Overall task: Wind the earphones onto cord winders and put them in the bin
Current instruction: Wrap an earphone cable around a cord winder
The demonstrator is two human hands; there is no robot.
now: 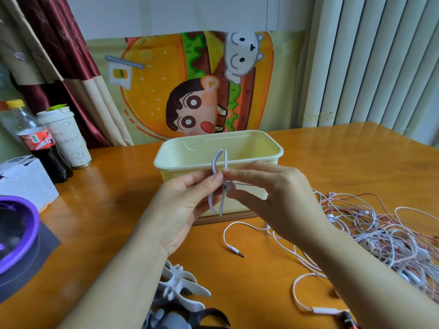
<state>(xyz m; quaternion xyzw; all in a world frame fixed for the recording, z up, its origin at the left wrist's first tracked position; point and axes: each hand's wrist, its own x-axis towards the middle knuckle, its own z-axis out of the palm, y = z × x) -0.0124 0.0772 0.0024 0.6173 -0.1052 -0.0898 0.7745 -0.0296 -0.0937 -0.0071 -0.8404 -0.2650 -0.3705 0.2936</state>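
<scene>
The cord winder [219,162] is held upright just in front of the bin [261,141], level with its near wall. The left hand [187,205] pinches the winder's middle between thumb and fingers. The right hand [273,198] pinches at the same hub with thumb and forefinger, probably seating a cord end there, though what it holds is too small to tell.

This looks like the start of the first winding. To do it well, the cord end should be locked firmly at the hub before any turns go on. The left hand should keep the winder steady while the right lays even loops between the prongs. The cord needs to be drawn free of the tangle slowly so it does not drag the other sets along.

Counted:
- One bin, on the desk [332,157]; no wound set shows in the visible part of its inside.
- One winder in the hands.
- Spare winders [183,283] in front of the bin, nearer the person: at least two white, plus grey ones I cannot separate.
- Earphones [380,233] to the right of the bin: a heap of white and pink cords, too knotted to count.
- One loose plug [238,253] in front of the bin.
- One bottle [38,143] and one cup [69,138], to the left of the bin.
</scene>
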